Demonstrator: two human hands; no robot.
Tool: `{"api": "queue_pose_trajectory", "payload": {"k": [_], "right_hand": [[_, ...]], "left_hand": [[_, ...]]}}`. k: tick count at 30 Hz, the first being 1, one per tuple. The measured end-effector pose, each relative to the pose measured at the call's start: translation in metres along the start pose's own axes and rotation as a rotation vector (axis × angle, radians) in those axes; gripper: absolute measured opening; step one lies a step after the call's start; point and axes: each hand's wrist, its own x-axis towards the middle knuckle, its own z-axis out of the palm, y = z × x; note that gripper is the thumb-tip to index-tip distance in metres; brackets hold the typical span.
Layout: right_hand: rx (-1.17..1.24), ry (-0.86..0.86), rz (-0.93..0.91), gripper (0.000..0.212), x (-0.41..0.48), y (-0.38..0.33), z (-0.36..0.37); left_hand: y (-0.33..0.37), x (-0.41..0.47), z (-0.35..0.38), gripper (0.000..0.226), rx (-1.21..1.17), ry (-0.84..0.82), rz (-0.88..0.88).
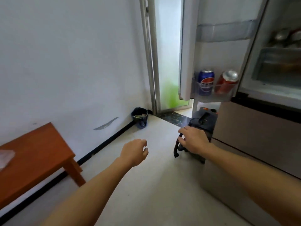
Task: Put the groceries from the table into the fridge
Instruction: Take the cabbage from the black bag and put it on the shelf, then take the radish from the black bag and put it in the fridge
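A reddish-brown wooden table (37, 154) stands at the near left against the white wall. On its left edge, cut off by the frame, lies a clear plastic bag (5, 158); its contents are too blurred to make out. It lies well to the left of both hands, and neither one touches it. Farther along the wall, in the far corner, a small waste bin (140, 117) lined with a dark bag sits beside a frosted glass door (167, 51).

The left hand (134, 151) reaches out over the pale floor at the centre, fingers loosely curled and holding nothing. Just right of it, the right hand (193, 140) hangs with relaxed, slightly spread fingers, also empty, in front of a grey canister vacuum cleaner (203, 119) that stands on the floor against the fridge (254, 128).

Above the right hand the fridge door (189, 46) stands open. Its lower door shelf holds a blue Pepsi can (205, 82) upright on the left and a red can (227, 82) tilted on the right. At the far right the lit fridge interior shows blurred metal bowls (283, 36) on a shelf.
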Motion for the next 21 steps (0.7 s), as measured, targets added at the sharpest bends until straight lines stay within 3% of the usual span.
{"api": "queue_pose_trajectory", "payload": {"k": [13,21], "right_hand": [[0.065,-0.097,-0.544,0.043,0.088,-0.323,0.090],[0.164,-0.148,-0.822,0.047,0.163,-0.518,0.132]], "left_hand": [[-0.248,-0.189,-0.025,0.023,-0.100,-0.032,-0.608],[-0.393,-0.247,-0.060,0.027,0.016,-0.027,-0.913]]}}
